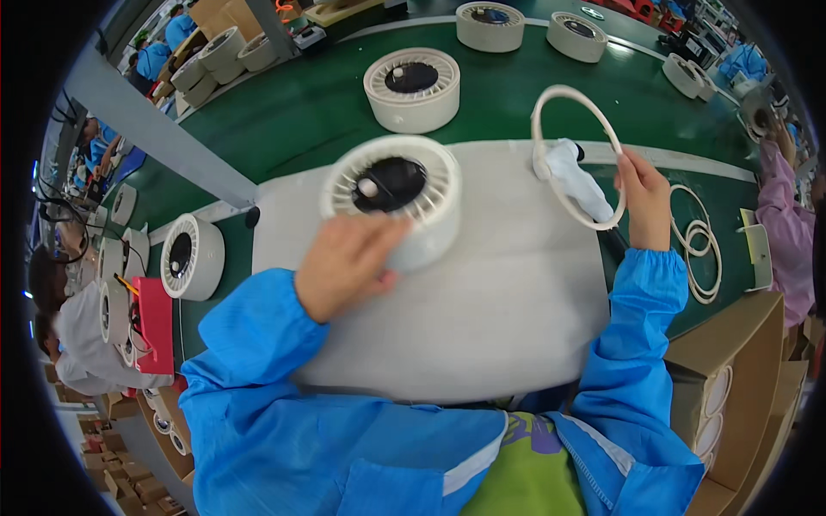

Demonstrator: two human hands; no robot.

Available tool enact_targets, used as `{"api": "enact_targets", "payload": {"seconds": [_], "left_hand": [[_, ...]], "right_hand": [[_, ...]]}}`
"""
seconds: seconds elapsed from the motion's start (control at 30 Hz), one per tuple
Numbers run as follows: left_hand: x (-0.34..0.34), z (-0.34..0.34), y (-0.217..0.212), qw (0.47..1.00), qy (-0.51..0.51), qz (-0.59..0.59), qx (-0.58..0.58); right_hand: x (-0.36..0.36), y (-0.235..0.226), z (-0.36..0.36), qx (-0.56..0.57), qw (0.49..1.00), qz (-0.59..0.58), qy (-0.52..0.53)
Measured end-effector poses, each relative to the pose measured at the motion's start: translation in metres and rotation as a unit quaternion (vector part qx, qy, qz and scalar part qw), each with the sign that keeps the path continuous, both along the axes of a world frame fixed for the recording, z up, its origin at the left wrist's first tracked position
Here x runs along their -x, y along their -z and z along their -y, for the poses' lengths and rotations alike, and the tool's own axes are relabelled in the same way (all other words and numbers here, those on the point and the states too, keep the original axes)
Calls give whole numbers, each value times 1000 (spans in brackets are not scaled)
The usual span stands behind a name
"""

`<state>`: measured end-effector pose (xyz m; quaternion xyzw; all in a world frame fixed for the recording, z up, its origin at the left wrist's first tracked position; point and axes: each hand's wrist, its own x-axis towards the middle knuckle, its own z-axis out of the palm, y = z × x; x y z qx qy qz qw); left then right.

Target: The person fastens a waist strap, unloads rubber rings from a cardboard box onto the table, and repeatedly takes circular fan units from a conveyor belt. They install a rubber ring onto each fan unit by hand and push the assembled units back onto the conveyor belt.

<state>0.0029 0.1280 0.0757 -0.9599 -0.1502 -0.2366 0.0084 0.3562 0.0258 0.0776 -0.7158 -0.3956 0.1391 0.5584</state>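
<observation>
My left hand (344, 262) is closed on the near rim of a round white housing (434, 228), fingers over its edge and thumb lower on the side. The housing has radial slats and a black centre with a small pale knob; it looks slightly blurred and tilted above the pale work mat (465, 331). In my right hand (645, 193), a thin white ring (565, 91) is pinched by its right side and held upright above the mat. Behind the ring lies a white cloth-wrapped tool (575, 181) with a dark handle.
Similar housings stand on the green bench, one straight ahead (413, 103) and one at left (194, 258). Loose white rings (704, 249) lie at right, beside a cardboard box (731, 344) holding more. A grey post (163, 129) rises at left. Other people work on both sides.
</observation>
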Motion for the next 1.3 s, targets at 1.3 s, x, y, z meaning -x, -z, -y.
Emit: {"api": "enact_targets", "payload": {"seconds": [1.3], "left_hand": [[-51, -26, 13, 988, -49, 40, 138]], "right_hand": [[144, 18, -65, 72, 879, 408, -237]]}}
